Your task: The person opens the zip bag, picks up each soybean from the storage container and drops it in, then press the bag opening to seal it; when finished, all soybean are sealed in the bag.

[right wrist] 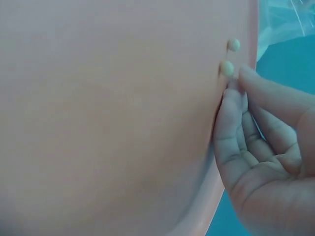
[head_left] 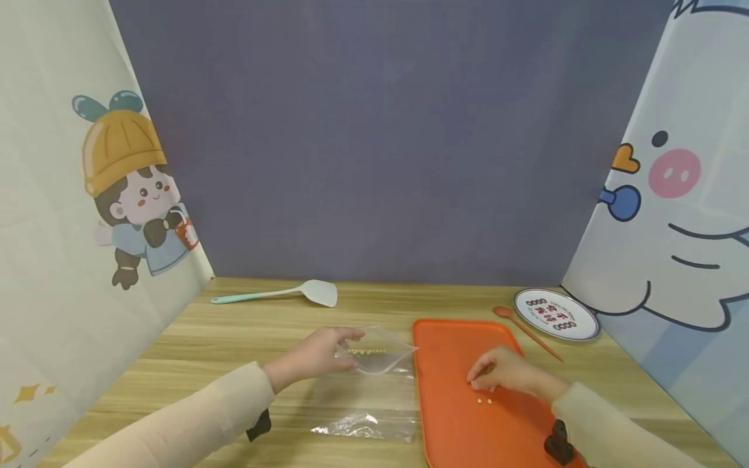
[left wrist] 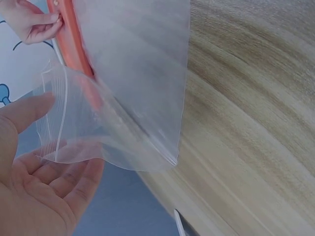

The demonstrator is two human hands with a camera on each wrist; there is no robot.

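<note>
A clear zip bag [head_left: 370,403] lies on the wooden table, its mouth raised and spread apart. My left hand [head_left: 318,354] holds the bag by the left side of that mouth, thumb on the near side and fingers on the far side. Through the opening shows a row of small yellow beans [head_left: 367,351]. Over the orange tray [head_left: 453,338], my right hand [head_left: 506,372] pinches a small pale bean between thumb and index finger, mostly hidden by the fingertips. Two round, pale yellow soybeans [right wrist: 230,56] lie on the tray beside those fingertips.
A white spatula [head_left: 318,292] with a mint handle lies at the back left. Behind the tray on the right are an orange spoon [head_left: 526,330] and a white plate [head_left: 557,315] with red print. Cloth walls stand at the back and both sides.
</note>
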